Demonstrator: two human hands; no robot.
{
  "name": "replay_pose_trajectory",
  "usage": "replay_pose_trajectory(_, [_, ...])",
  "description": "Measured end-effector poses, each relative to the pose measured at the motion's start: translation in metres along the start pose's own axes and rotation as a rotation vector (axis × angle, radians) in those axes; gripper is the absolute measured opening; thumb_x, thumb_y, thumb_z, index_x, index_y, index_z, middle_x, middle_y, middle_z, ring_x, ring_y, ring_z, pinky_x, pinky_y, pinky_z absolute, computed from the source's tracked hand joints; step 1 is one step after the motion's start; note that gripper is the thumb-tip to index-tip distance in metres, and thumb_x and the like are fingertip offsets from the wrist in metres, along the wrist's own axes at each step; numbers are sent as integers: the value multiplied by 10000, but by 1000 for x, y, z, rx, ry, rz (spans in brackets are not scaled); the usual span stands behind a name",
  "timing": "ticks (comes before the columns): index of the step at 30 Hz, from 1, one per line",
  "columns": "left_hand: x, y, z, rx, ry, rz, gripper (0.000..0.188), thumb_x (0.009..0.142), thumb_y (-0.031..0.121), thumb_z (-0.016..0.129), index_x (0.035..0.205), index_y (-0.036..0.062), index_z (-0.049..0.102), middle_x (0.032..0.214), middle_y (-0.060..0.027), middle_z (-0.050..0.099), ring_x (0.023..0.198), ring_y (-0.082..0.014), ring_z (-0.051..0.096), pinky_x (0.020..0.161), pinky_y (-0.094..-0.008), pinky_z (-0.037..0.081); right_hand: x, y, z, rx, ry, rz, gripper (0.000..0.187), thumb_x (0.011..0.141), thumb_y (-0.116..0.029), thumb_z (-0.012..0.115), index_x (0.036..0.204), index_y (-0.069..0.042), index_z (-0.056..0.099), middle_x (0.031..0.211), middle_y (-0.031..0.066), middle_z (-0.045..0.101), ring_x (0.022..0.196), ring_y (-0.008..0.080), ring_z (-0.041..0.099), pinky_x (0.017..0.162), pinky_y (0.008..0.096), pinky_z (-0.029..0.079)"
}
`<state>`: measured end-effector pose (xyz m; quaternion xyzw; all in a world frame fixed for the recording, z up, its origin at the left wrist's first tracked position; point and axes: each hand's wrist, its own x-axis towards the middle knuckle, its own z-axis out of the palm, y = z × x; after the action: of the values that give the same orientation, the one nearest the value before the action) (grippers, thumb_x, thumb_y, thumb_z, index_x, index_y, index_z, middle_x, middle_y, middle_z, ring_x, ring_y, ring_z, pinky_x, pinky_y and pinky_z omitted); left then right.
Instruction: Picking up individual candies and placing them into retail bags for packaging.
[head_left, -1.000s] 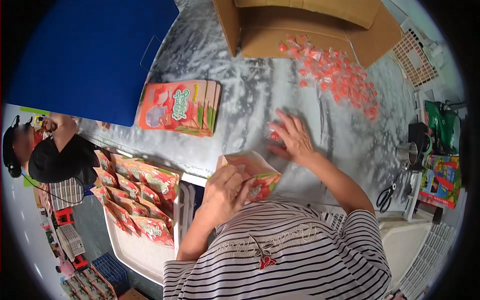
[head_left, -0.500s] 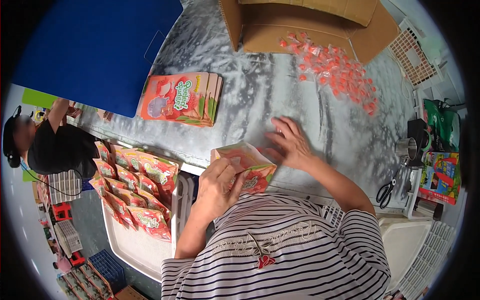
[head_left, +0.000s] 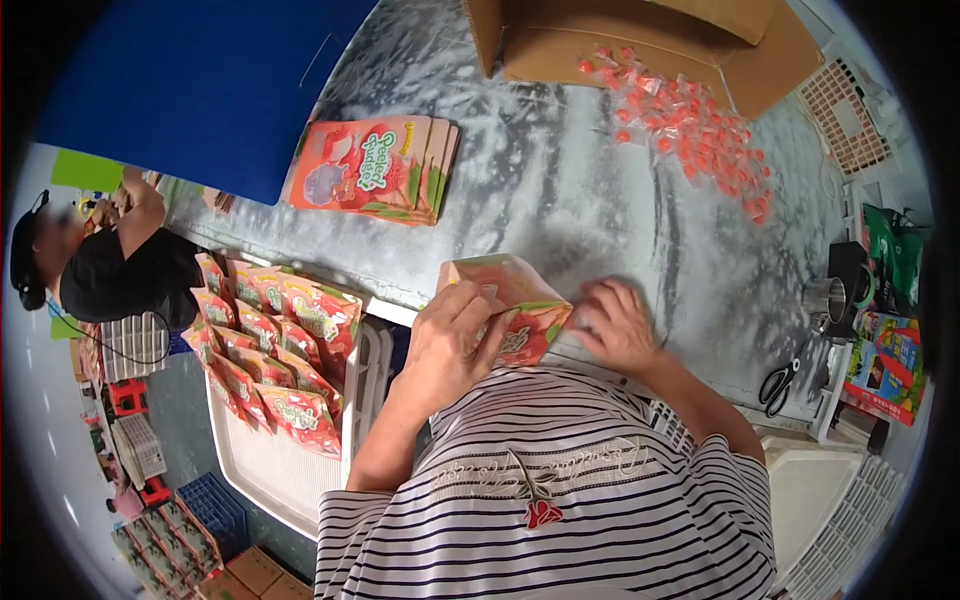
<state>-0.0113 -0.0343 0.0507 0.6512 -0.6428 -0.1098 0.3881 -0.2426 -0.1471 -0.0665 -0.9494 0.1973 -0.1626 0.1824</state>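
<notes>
A pink-and-green snack pouch [head_left: 535,325] stands at the table's near edge with its top spread wide. My left hand [head_left: 452,335] pinches its left side, fingers and thumb closed on the film. Just beyond the pouch's right side is my right hand [head_left: 617,328], its fingers loosely bent and apart, with nothing visible in them. Some motion blur softens those fingers. Further up the table lie many small wrapped red candies [head_left: 690,135] in a loose spread. A stack of flat pouches [head_left: 370,170] rests to the far left of my hands.
Filled pouches [head_left: 265,350] stand in rows on a white tray [head_left: 245,465] at my left. An opened cardboard box [head_left: 610,45] sits at the back, a blue panel [head_left: 190,90] at the far left. Scissors [head_left: 778,387] and a metal cup [head_left: 823,298] are at right. A person [head_left: 125,265] works at left.
My right hand has come nearer to me, beside the pouch's right side. My left hand keeps its hold. The whole view has shifted slightly.
</notes>
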Motion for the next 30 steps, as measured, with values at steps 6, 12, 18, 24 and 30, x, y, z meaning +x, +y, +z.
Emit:
replay_pose_trajectory(6, [-6, 0, -2, 21, -18, -22, 114, 741, 21, 711, 796, 12, 612, 775, -124, 556, 714, -310, 580, 620, -396, 483, 26, 29, 4, -159, 183, -64, 180, 786, -112, 670, 954, -51, 646, 984, 84, 580, 803, 222, 561, 588, 302, 468])
replay_pose_trajectory(12, [-8, 3, -2, 48, -37, 13, 124, 736, 30, 715, 811, 15, 618, 793, -125, 562, 730, -310, 584, 639, -393, 488, 86, -14, -59, 969, 231, 267, 164, 843, -70, 667, 975, 25, 645, 852, 92, 628, 699, 128, 610, 609, 261, 490])
replay_pose_trajectory(18, [-7, 8, -1, 71, -29, 82, 190, 747, 16, 719, 927, 35, 662, 806, -112, 578, 732, -302, 597, 645, -376, 503, 119, -56, -108, 627, -75, 85, 170, 882, -105, 645, 967, 41, 628, 848, 56, 631, 744, 98, 605, 618, 250, 485])
replay_pose_trajectory(24, [-12, 15, 2, 16, -8, 207, 201, 699, -21, 721, 881, -8, 637, 813, -120, 583, 735, -314, 597, 652, -390, 508, 127, -90, -73, 538, 30, 106, 243, 959, -194, 503, 1072, 21, 507, 1015, 185, 566, 903, 307, 580, 816, 376, 465])
replay_pose_trajectory(30, [-20, 7, -4, 54, 19, 126, 220, 666, -23, 725, 864, -11, 631, 853, -127, 607, 776, -308, 618, 668, -388, 512, 109, -89, -88, 608, 14, -8, 265, 925, -77, 504, 1167, 30, 507, 1068, 191, 520, 1003, 341, 564, 866, 382, 460])
